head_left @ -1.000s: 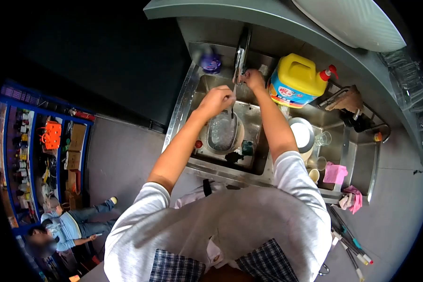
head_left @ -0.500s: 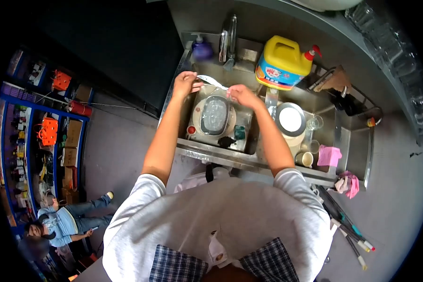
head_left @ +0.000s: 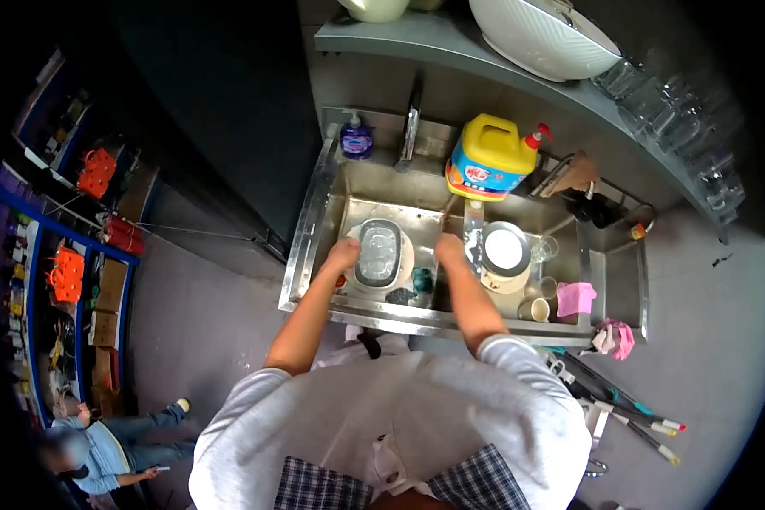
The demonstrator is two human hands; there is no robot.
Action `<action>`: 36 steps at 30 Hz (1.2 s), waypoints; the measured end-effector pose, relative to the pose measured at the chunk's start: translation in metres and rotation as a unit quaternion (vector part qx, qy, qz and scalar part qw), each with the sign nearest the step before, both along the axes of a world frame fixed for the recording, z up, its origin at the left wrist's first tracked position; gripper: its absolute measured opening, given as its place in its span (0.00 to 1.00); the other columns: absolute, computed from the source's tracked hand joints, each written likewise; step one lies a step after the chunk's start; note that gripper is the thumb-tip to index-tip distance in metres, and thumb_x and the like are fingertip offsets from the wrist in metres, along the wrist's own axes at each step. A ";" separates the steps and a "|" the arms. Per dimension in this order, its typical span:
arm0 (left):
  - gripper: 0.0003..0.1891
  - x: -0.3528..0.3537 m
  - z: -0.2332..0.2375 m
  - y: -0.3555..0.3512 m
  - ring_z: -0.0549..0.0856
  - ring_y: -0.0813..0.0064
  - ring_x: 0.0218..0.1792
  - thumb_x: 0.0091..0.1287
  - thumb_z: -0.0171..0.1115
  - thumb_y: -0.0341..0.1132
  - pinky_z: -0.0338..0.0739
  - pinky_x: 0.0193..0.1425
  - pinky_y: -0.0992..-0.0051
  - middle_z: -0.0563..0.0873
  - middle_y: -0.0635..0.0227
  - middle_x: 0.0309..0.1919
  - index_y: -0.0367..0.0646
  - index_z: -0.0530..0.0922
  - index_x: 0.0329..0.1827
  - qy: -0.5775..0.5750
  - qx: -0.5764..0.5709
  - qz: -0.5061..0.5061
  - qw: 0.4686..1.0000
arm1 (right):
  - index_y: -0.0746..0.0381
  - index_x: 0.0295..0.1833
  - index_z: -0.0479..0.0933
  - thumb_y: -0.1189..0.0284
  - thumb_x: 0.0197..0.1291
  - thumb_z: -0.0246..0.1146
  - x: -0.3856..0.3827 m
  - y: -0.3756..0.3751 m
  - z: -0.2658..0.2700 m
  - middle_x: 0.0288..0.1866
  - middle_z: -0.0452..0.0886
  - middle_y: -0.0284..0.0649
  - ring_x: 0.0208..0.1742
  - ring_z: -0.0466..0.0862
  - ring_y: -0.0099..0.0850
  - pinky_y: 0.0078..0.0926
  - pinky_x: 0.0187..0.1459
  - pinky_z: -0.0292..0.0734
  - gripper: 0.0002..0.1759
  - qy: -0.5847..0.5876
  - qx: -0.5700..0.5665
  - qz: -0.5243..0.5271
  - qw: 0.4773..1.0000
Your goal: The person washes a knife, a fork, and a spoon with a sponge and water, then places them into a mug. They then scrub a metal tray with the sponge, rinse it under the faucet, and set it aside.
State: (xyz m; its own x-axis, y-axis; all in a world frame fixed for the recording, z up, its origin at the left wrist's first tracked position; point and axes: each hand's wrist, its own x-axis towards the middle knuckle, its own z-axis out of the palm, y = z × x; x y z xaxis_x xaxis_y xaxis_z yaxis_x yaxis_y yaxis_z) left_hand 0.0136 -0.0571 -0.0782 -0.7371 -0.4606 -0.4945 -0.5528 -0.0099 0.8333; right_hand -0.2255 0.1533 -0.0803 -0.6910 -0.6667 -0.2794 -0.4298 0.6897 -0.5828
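A grey rectangular dish (head_left: 379, 252) with a clear wet-looking inside rests on a pale round plate (head_left: 407, 262) in the left basin. My left hand (head_left: 344, 253) is closed at the dish's left rim. My right hand (head_left: 450, 249) is closed over the divider between the basins, fingers curled down; what they hold, if anything, is hidden. Below the dish lie a dark scrubber (head_left: 399, 296) and a green scouring pad (head_left: 422, 280). Beside my right hand, in the right basin, a dark-rimmed white bowl (head_left: 506, 248) sits on another plate (head_left: 507, 284).
Behind the basins stand a purple pump bottle (head_left: 356, 138), a faucet (head_left: 411, 127) and a yellow detergent jug (head_left: 493, 157). Cups (head_left: 534, 309), glasses (head_left: 545, 248) and a pink cloth (head_left: 575, 298) occupy the right basin. An overhead shelf (head_left: 450, 44) carries bowls and glasses. A person (head_left: 115, 446) is at lower left.
My hands have come down and apart from above the left basin. The thin white item between them earlier is out of sight. The camera view has shifted, showing more of the shelf.
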 end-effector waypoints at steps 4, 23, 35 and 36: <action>0.17 -0.019 -0.015 -0.013 0.80 0.75 0.34 0.66 0.54 0.46 0.78 0.31 0.69 0.80 0.69 0.37 0.45 0.73 0.51 0.003 0.027 -0.103 0.994 | 0.66 0.31 0.82 0.69 0.52 0.61 0.058 -0.031 0.049 0.31 0.83 0.52 0.38 0.83 0.46 0.38 0.42 0.77 0.10 0.139 0.068 -0.066 0.986; 0.20 0.018 0.072 -0.015 0.84 0.72 0.35 0.61 0.56 0.28 0.79 0.35 0.70 0.81 0.65 0.39 0.46 0.67 0.57 0.033 0.208 -0.139 0.968 | 0.67 0.24 0.71 0.72 0.59 0.60 0.116 0.006 0.508 0.20 0.75 0.36 0.22 0.77 0.22 0.21 0.25 0.70 0.13 0.230 -0.528 0.007 0.818; 0.14 0.036 0.056 -0.018 0.85 0.70 0.35 0.66 0.51 0.32 0.80 0.35 0.73 0.82 0.63 0.41 0.45 0.68 0.54 0.032 0.224 -0.096 0.969 | 0.68 0.28 0.80 0.77 0.47 0.65 -0.022 -0.134 0.600 0.23 0.82 0.47 0.27 0.85 0.34 0.28 0.30 0.79 0.05 0.226 -0.629 -0.091 0.738; 0.13 0.040 0.054 -0.018 0.85 0.70 0.35 0.67 0.51 0.33 0.81 0.35 0.73 0.82 0.62 0.41 0.45 0.68 0.54 0.034 0.225 -0.089 0.970 | 0.68 0.28 0.80 0.75 0.46 0.66 -0.029 -0.140 0.598 0.24 0.82 0.47 0.28 0.85 0.36 0.29 0.31 0.80 0.06 0.235 -0.612 -0.106 0.748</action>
State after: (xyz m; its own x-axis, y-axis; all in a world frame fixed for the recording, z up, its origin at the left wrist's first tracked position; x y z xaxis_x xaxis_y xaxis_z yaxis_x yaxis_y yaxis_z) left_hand 0.0539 -0.0749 -0.0239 -0.8229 -0.0726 -0.5635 -0.5229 -0.2912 0.8011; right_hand -0.2549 0.0133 0.5177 -0.6472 -0.0868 0.7573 -0.7421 -0.1555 -0.6520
